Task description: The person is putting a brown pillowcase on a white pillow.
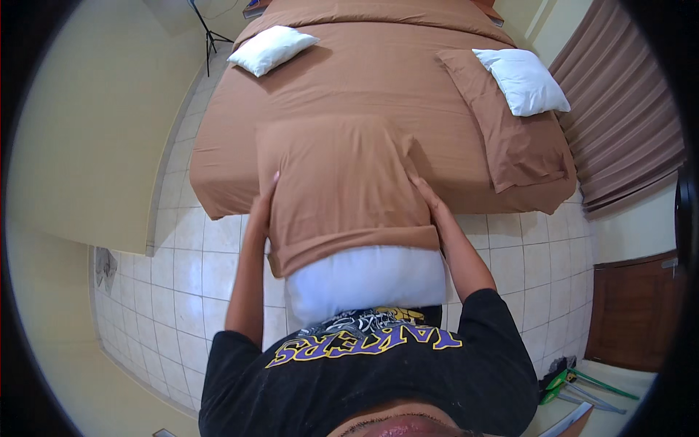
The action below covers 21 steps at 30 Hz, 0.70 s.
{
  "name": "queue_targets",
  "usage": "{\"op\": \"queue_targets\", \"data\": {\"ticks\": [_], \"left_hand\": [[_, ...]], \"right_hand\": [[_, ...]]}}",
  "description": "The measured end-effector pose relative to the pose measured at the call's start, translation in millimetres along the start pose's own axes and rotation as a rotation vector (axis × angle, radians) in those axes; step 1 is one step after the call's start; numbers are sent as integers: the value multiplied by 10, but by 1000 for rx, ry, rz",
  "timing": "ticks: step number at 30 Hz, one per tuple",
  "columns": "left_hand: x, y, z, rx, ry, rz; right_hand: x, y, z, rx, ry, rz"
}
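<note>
A white pillow (371, 276) sits partly inside a brown pillowcase (344, 180), its bare end against my body. The case's hemmed opening lies across the pillow, and its far part reaches over the edge of the bed. My left hand (266, 205) grips the left side of the cased pillow, fingers partly hidden by the cloth. On the opposite side my right hand (426, 194) holds the case's edge, with some fingers out of sight beneath it.
Brown sheets cover the bed (360, 71). One small white pillow (273, 49) lies at its left; another white pillow (524, 82) rests on a flat brown pillowcase (508, 142) at right. A black tripod (210, 38), a pleated curtain (617, 98) and a wooden door (628, 311) stand around.
</note>
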<state>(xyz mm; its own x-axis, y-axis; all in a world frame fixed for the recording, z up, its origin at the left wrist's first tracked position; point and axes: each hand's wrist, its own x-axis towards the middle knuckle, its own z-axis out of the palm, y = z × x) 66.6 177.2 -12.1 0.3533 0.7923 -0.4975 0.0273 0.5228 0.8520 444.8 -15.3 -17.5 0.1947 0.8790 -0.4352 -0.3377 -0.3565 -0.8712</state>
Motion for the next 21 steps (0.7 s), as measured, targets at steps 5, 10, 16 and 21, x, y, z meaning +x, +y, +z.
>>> {"op": "queue_targets", "data": {"ticks": [5, 10, 16, 21], "left_hand": [[-894, 1683, 928, 522, 135, 333], [-989, 2214, 1298, 802, 128, 572], [-477, 1157, 1538, 1095, 153, 556], [-793, 693, 1478, 650, -63, 655]], "right_hand": [[217, -416, 163, 243, -76, 8], [503, -677, 330, 27, -36, -135], [586, -675, 672, -153, 129, -565], [22, -1111, 834, -263, 138, -541]]}}
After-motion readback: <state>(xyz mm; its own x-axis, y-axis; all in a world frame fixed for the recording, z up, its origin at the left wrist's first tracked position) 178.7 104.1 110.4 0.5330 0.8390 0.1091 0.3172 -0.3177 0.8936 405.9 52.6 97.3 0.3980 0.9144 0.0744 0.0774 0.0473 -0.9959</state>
